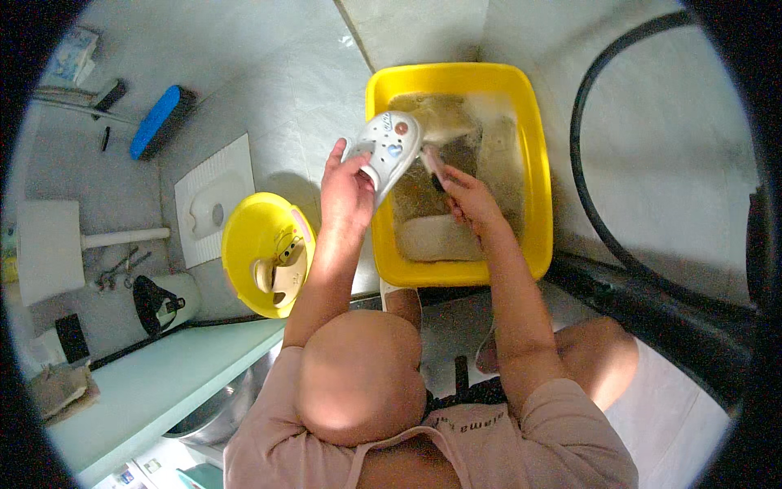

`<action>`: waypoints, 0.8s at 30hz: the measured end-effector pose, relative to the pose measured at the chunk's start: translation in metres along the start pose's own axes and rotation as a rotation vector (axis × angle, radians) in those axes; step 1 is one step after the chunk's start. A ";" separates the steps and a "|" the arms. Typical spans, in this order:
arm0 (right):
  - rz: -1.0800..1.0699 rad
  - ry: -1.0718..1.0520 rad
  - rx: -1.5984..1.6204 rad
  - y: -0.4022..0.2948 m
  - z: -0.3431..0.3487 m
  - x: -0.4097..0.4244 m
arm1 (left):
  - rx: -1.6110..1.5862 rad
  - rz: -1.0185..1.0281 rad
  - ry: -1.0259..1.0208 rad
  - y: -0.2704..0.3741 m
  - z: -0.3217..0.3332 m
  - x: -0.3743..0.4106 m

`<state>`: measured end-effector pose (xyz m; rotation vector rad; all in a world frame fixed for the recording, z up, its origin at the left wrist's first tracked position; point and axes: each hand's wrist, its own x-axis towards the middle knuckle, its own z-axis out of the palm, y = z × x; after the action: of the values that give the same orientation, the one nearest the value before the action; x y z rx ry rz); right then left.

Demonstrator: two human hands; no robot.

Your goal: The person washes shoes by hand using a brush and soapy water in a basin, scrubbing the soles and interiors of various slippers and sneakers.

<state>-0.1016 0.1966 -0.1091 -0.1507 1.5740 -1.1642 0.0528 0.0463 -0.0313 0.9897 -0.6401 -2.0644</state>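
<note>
My left hand (347,198) grips a white foam clog (386,162) by its foot opening, holding it tilted over the left rim of a yellow plastic tub (537,183). Several charms dot the clog's perforated upper. In my right hand (475,198) is a pinkish handled tool (434,162), probably a scrubbing brush; its bristles cannot be made out. The tool's far end lies close to the clog's right edge. Murky water fills the bottom of the tub. A pale, shoe-like object (440,235) lies in it near the front, and another pale object (449,119) farther back.
To the left stands a round yellow bucket (241,257) containing a beige clog (287,278). Beyond it is a squat toilet (214,202). A blue brush head (157,122) rests against the wall. A black hose (577,134) curves along the right; a pale green ledge (183,360) runs at lower left.
</note>
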 end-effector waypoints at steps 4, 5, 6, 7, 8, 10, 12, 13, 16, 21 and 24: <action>-0.243 0.176 0.152 0.018 0.022 -0.016 | 0.030 0.013 0.043 -0.001 0.001 0.005; -0.347 0.188 0.125 0.019 0.028 -0.017 | 0.057 0.024 0.055 -0.001 0.003 0.007; -0.564 0.248 -0.011 0.024 0.034 -0.008 | 0.056 0.014 0.062 -0.004 0.002 0.010; -0.774 0.334 -0.150 0.026 0.042 -0.002 | 0.084 0.008 0.056 -0.004 0.004 0.011; -0.971 0.416 -0.234 0.027 0.055 0.006 | 0.112 0.004 0.051 -0.006 0.005 0.011; -0.835 0.339 -0.183 0.017 0.073 -0.002 | 0.137 0.033 0.054 -0.006 0.001 0.009; -0.848 0.364 -0.174 0.003 0.073 0.005 | 0.222 0.036 0.033 -0.008 0.004 0.003; -0.771 0.349 -0.160 -0.009 0.071 0.005 | 0.262 0.034 0.026 -0.008 0.006 0.000; -0.627 0.299 -0.113 -0.039 0.072 0.006 | 0.222 0.033 0.016 -0.010 0.014 -0.005; -0.685 0.273 -0.140 0.027 0.092 -0.042 | 0.111 0.042 -0.032 -0.014 0.009 -0.005; -0.496 0.073 -0.077 0.038 0.081 -0.056 | -0.033 0.104 0.027 -0.009 0.008 -0.011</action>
<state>0.0021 0.2034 -0.0900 -0.5810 1.6979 -1.5008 0.0471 0.0616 -0.0280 0.9443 -0.6280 -1.9610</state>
